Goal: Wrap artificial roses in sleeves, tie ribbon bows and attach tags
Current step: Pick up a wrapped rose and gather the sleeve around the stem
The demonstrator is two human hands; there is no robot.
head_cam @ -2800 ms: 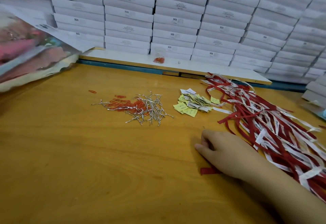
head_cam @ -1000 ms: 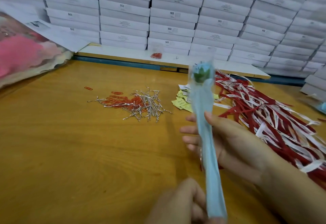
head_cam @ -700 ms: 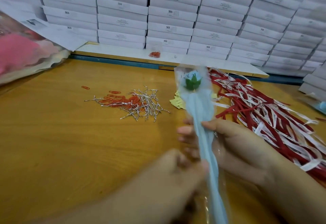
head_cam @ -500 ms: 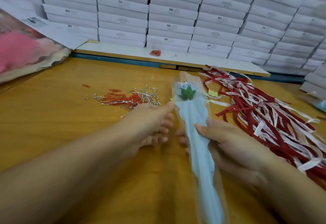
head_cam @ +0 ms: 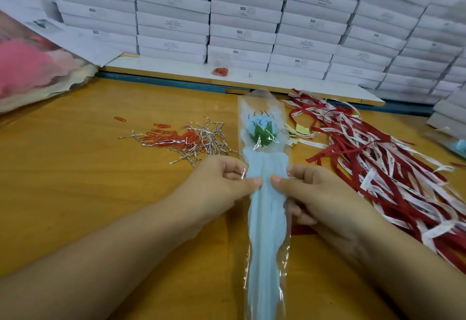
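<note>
A pale blue artificial rose (head_cam: 262,130) with green leaves sits inside a clear sleeve (head_cam: 266,218) lined with light blue paper. The sleeve runs lengthwise over the wooden table (head_cam: 75,193), bloom end away from me. My left hand (head_cam: 222,186) pinches the sleeve's left edge just below the bloom, thumb on top. From the other side my right hand (head_cam: 310,193) pinches the right edge, its fingers curled under the sleeve. Red and white ribbons (head_cam: 378,163) lie in a heap to the right. Yellow tags (head_cam: 300,130) peek out beside the sleeve.
Silver twist ties (head_cam: 201,140) and orange paper clips (head_cam: 161,136) are strewn left of the sleeve. Stacked white boxes (head_cam: 242,17) form a wall at the back. A bag of pink material (head_cam: 30,67) lies far left. A small packet of clips (head_cam: 220,71) sits on the white ledge.
The sleeved rose came down from upright to lie flatter over the table. My left hand moved in from the left and took hold of the sleeve opposite my right hand.
</note>
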